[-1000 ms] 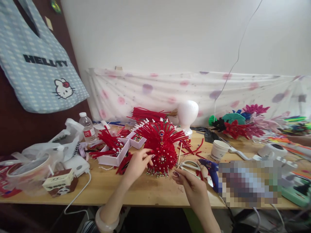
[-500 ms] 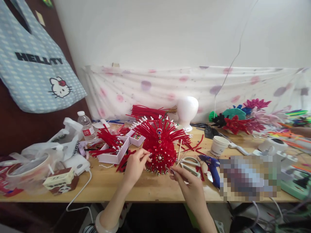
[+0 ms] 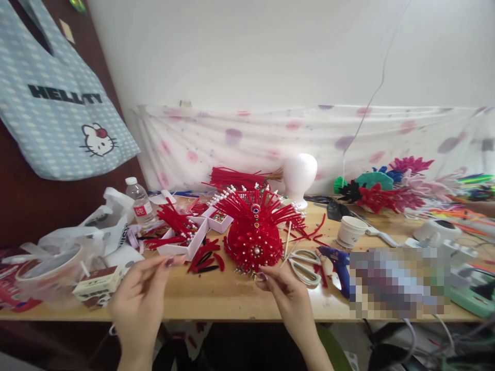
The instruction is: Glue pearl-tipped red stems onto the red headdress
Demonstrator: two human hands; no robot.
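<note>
A red headpiece [image 3: 253,234] with white beads, fanned red stems and coloured gems stands at the middle of the table. My right hand [image 3: 288,299] is at its lower front edge, thumb and fingertips pinched together; whatever is between them is too small to name. To the left, my left hand [image 3: 141,299] is held up, apart from the headpiece, its thumb and index finger closed in a pinch with any held thing unclear. Red and black strips [image 3: 207,262] lie between that hand and the headpiece. Scissors [image 3: 305,268] rest just right of the headpiece.
A white box [image 3: 185,247] of red stems stands behind my left hand. A blue glue gun [image 3: 338,268], paper cup [image 3: 351,230] and white foam head [image 3: 299,178] are to the right and back. Wrapped tub [image 3: 50,278] and carton [image 3: 96,286] lie left.
My left hand has moved away from the headpiece, left and toward me. My right hand has shifted slightly left and down. The strips left of the headpiece now show more.
</note>
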